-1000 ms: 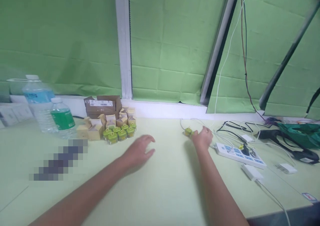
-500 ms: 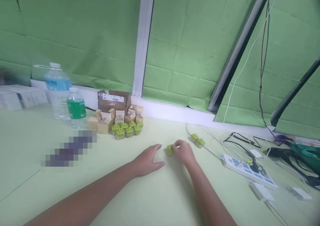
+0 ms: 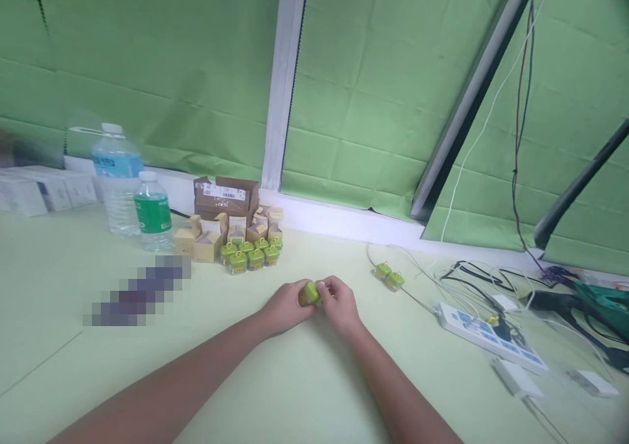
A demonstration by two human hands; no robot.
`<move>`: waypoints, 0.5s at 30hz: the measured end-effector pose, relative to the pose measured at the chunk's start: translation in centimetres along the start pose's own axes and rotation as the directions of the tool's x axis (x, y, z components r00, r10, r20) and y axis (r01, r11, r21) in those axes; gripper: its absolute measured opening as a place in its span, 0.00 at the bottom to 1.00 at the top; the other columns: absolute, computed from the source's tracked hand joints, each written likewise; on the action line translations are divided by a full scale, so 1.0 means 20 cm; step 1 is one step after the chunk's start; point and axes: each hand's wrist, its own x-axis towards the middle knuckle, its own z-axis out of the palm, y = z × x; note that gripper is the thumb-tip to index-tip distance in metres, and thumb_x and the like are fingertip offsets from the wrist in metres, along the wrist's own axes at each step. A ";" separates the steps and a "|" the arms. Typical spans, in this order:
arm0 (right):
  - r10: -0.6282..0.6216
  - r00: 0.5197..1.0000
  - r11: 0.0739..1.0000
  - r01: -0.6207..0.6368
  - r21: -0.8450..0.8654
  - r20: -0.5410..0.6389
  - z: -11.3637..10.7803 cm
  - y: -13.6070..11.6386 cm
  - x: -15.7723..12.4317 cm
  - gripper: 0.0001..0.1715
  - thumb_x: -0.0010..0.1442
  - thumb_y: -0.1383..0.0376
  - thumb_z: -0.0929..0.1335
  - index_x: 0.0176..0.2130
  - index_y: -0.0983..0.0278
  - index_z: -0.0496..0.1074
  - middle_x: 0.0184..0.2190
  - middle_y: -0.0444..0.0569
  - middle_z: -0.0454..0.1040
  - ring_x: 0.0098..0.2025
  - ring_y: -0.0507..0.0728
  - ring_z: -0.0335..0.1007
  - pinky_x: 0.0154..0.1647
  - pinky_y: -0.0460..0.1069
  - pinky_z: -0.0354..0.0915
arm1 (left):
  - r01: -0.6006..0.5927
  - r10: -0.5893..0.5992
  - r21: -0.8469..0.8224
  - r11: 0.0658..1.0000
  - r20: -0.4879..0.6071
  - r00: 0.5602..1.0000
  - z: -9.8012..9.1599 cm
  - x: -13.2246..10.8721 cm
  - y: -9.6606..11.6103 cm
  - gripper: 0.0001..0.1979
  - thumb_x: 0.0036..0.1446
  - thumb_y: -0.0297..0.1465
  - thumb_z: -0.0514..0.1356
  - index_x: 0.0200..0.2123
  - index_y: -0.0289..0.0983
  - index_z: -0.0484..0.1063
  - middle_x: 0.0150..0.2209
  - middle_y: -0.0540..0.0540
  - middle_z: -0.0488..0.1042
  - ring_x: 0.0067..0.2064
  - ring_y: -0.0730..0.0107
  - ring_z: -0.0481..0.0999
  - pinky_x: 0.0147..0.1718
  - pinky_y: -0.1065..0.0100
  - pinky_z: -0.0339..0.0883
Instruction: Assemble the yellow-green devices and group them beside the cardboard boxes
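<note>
Between my two hands is a small clear box with a green lid (image 3: 310, 292). My left hand (image 3: 285, 308) wraps round its left side, thumb below and fingers above. The fingertips of my right hand (image 3: 340, 305) pinch it from the right. Farther back on the left, several more green-lidded boxes (image 3: 255, 259) stand grouped in front of opened small cardboard boxes (image 3: 206, 245). Two others of the same kind (image 3: 388, 276) sit side by side to the right of my hands.
A brown carton (image 3: 225, 196), a large water bottle (image 3: 116, 182) and a green-labelled bottle (image 3: 153, 213) stand at the back left. White boxes (image 3: 54, 188) lie farther left. On the right are a power strip (image 3: 491, 336), tangled cables (image 3: 472, 280) and a white adapter (image 3: 518, 378).
My right hand has brought the green-lidded box leftward to my left hand. The left hand, spread before, has closed on it.
</note>
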 end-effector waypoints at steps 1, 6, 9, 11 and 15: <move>0.025 0.999 0.998 -0.023 0.066 -0.023 0.00 0.00 0.01 0.17 0.60 0.52 0.66 0.32 0.62 0.70 0.31 0.48 0.76 0.33 0.56 0.72 0.33 0.50 0.68 | 0.001 0.000 0.014 1.000 -0.008 1.000 0.00 0.00 -0.01 0.12 0.51 0.31 0.63 0.40 0.38 0.74 0.32 0.50 0.77 0.33 0.66 0.75 0.32 0.70 0.64; 0.251 0.966 0.884 -0.204 0.421 -0.061 -0.07 -0.01 0.05 0.20 0.53 0.50 0.71 0.31 0.62 0.66 0.29 0.46 0.73 0.31 0.56 0.73 0.29 0.50 0.71 | 0.063 -0.041 0.207 0.976 -0.106 0.993 -0.02 0.04 -0.10 0.20 0.49 0.34 0.65 0.47 0.41 0.73 0.44 0.44 0.79 0.46 0.55 0.77 0.46 0.61 0.68; 0.387 0.922 0.770 -0.332 0.545 0.015 -0.10 -0.03 0.06 0.17 0.52 0.55 0.73 0.31 0.62 0.65 0.30 0.46 0.73 0.31 0.55 0.74 0.30 0.50 0.72 | 0.088 -0.042 0.267 0.960 -0.173 0.984 -0.03 0.05 -0.12 0.30 0.50 0.37 0.65 0.57 0.38 0.67 0.56 0.37 0.73 0.58 0.48 0.71 0.56 0.53 0.64; 0.436 0.897 0.712 -0.397 0.579 0.079 -0.10 -0.04 0.06 0.14 0.53 0.57 0.72 0.31 0.62 0.66 0.30 0.46 0.73 0.30 0.54 0.73 0.29 0.50 0.73 | 0.055 0.002 0.252 0.966 -0.222 0.975 -0.03 0.05 -0.10 0.36 0.53 0.38 0.64 0.63 0.37 0.60 0.63 0.36 0.65 0.64 0.48 0.63 0.61 0.50 0.59; 0.459 0.858 0.669 -0.505 0.544 0.231 -0.09 -0.05 0.03 0.09 0.56 0.60 0.69 0.33 0.63 0.68 0.27 0.45 0.71 0.27 0.53 0.71 0.26 0.47 0.70 | -0.144 0.188 0.217 0.965 -0.198 0.962 -0.03 0.00 -0.02 0.31 0.60 0.36 0.59 0.65 0.41 0.57 0.65 0.40 0.62 0.66 0.55 0.60 0.65 0.52 0.56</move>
